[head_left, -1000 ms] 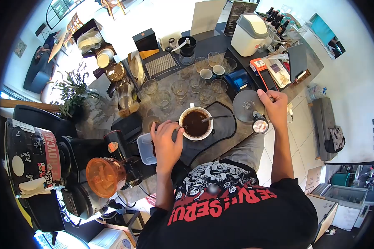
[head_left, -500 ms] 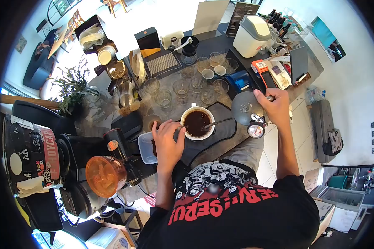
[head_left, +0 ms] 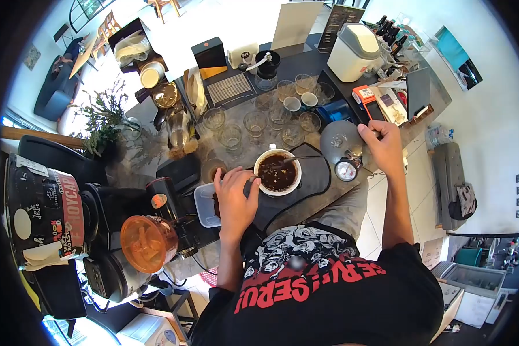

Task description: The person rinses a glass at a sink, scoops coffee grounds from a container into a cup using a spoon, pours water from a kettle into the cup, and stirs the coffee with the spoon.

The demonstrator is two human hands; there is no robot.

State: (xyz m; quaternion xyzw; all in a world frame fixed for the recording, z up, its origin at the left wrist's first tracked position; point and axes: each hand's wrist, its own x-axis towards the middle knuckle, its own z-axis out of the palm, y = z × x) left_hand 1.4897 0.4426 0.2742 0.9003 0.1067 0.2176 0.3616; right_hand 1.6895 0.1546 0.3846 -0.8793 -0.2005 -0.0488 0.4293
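A white cup (head_left: 273,146) of dark brown liquid with pale specks stands on a dark mat (head_left: 313,178). My left hand (head_left: 236,193) is at its left rim, thumb and forefinger close together on something too small to make out. My right hand (head_left: 382,144) is closed round the handle of a grey kettle (head_left: 339,140), mostly hiding that handle. A round dial thermometer (head_left: 346,169) sits on the kettle. The thin dark spout reaches left over the cup, its tip above the liquid. A clear plastic container (head_left: 205,206) is just left of my left hand.
Several empty glasses (head_left: 254,123) and two small cups (head_left: 309,99) stand beyond the white cup. A hand grinder (head_left: 267,63) is farther back. An orange-lidded jar (head_left: 145,244) and black machines are at the left. A card terminal (head_left: 363,94) lies at the right.
The kettle has tilted and its dial has shifted left and up. The spout tip has moved toward the cup's far side. More pale specks show on the liquid. The left hand keeps its pose.
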